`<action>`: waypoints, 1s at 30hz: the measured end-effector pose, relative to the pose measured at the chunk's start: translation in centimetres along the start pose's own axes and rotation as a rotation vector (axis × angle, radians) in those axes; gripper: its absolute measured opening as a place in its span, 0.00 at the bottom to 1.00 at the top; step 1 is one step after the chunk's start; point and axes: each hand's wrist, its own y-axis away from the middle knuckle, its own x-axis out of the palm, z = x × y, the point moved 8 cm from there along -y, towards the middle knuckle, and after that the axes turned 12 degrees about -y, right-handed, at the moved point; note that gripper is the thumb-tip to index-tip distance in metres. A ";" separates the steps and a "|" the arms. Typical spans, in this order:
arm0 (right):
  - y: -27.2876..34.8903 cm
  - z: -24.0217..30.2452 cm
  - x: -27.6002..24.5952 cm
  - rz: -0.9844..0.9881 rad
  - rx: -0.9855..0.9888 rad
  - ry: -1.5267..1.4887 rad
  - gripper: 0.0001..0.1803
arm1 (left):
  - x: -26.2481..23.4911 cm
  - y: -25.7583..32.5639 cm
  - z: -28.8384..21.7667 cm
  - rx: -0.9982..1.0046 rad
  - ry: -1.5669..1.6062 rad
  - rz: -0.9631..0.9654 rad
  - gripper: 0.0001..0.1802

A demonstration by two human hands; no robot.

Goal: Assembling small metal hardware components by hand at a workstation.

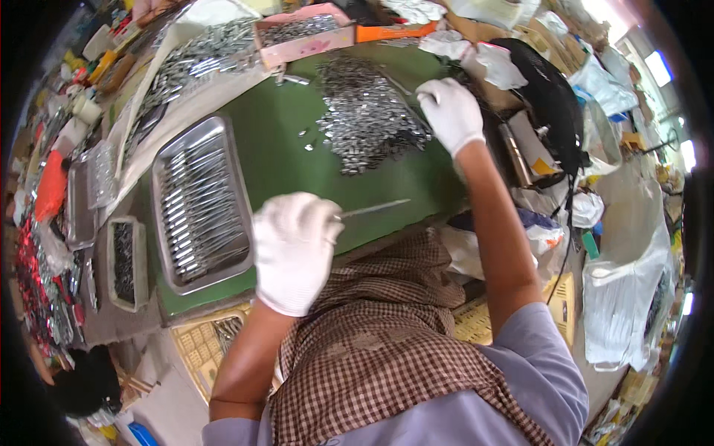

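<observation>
My white-gloved left hand [296, 251] is closed around a slender metal tool [378, 208], whose thin shaft points right over the green table mat; its handle is hidden in the glove. To the far right, my gloved right hand [451, 113] is curled with its fingertips down beside a heap of small shiny metal parts [364, 119]. Whatever those fingers pinch is too small or hidden to name. Left of my left hand lies a steel tray [244, 223] with a row of slender metal tools [197, 208], thicker handles at the left and thin ends at the right.
A pink box [309, 41] of small metal pieces stands at the back, beside a large pile of metal parts [216, 52] on a pale sack. A narrow bin [140, 297] of dark pieces sits left of the tray. A black bag [547, 97] and plastic bags crowd the right.
</observation>
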 end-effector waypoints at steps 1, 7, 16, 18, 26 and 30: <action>-1.2 -1.0 0.8 0.046 0.016 0.048 0.13 | -1.5 -0.5 1.6 -0.004 -0.076 -0.022 0.11; -4.7 -3.5 3.6 0.409 0.224 0.268 0.23 | -4.3 -1.6 21.2 -0.254 -0.002 -0.023 0.08; -0.8 2.8 -4.8 -0.028 0.133 -0.104 0.09 | -0.8 -0.3 25.8 -0.163 -0.129 0.228 0.10; 0.6 5.0 -6.9 -0.032 0.022 -0.229 0.06 | -0.7 -0.6 25.4 -0.154 -0.147 0.212 0.10; 6.3 9.9 -6.1 0.175 -0.142 -0.233 0.07 | 1.6 -5.6 22.6 -0.018 -0.417 0.394 0.10; 7.2 9.8 -6.1 0.122 -0.146 -0.256 0.11 | 3.6 -12.8 12.5 0.301 -0.323 0.090 0.10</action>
